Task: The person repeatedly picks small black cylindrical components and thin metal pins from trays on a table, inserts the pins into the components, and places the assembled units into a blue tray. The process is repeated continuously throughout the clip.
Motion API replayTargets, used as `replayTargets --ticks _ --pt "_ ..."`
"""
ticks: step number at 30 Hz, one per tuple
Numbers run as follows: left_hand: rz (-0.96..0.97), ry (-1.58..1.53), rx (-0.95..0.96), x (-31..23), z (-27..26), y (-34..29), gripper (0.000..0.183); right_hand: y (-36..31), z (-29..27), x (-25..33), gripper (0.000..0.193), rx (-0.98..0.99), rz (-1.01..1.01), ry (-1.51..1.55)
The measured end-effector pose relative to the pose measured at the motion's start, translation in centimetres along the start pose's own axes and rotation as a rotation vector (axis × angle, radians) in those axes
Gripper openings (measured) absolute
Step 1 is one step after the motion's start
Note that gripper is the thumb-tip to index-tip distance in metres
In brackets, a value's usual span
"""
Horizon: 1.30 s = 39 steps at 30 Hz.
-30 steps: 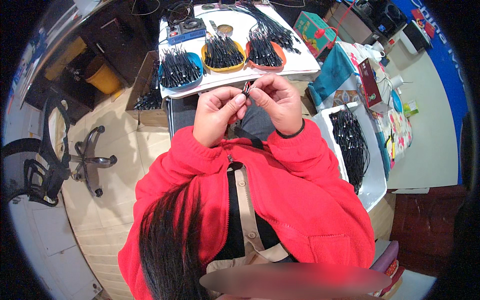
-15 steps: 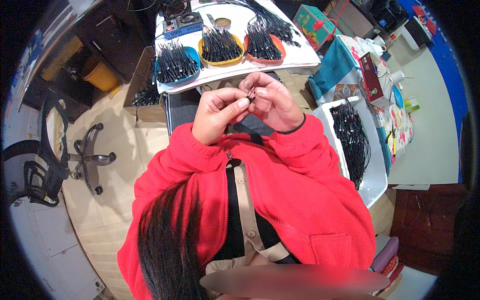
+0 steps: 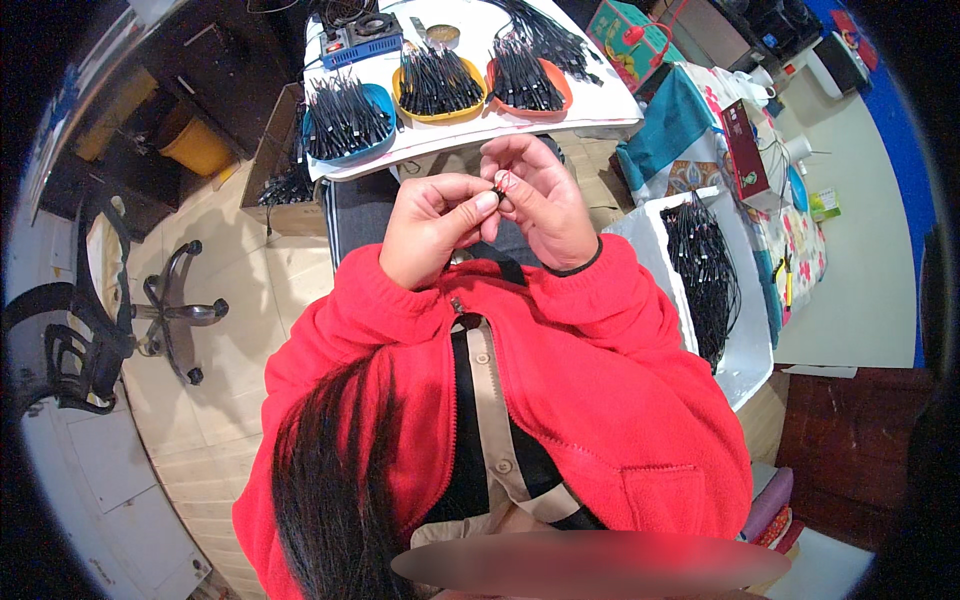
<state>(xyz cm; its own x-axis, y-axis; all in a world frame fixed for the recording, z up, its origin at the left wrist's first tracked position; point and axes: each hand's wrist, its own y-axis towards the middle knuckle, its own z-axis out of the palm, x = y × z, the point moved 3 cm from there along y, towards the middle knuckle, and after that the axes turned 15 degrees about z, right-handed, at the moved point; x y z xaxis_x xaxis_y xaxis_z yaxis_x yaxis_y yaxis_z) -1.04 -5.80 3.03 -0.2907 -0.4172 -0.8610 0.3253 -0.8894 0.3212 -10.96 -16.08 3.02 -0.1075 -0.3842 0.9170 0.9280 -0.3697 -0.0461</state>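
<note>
Head view: left fingers (image 3: 485, 203) pinch a black cable (image 3: 499, 192); right fingers' (image 3: 532, 204) grip is unclear.

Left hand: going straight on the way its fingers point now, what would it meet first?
Probably the right hand, just ahead in the picture, close to the small wired piece that the left hand pinches; any gap in depth is hard to judge.
</note>
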Motion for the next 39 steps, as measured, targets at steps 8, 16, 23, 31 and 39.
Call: replayTargets --ticks 8,16,23,31,39 --pt "0.029 0.113 0.016 -0.7 -0.2 0.2 0.013 0.1 -0.7 -0.8 0.024 0.035 0.109 0.069" --pt "0.047 0.223 0.047 -0.2 -0.5 0.1 0.015 -1.3 -0.1 1.4 0.03 -0.258 -0.225 -0.857" --pt "-0.015 0.25 0.097 0.4 -0.9 0.5 0.015 -1.0 -0.3 0.5 0.027 -0.242 -0.22 -0.746" --pt "-0.102 0.182 0.056 -0.4 -2.1 -0.5 0.015 -1.7 -3.1 3.0 0.03 -0.421 -0.219 -0.392" --pt "-0.09 0.156 0.163 -0.6 -1.6 -0.8 0.014 -3.8 0.5 3.9 0.037 -0.185 -0.6 -1.27"
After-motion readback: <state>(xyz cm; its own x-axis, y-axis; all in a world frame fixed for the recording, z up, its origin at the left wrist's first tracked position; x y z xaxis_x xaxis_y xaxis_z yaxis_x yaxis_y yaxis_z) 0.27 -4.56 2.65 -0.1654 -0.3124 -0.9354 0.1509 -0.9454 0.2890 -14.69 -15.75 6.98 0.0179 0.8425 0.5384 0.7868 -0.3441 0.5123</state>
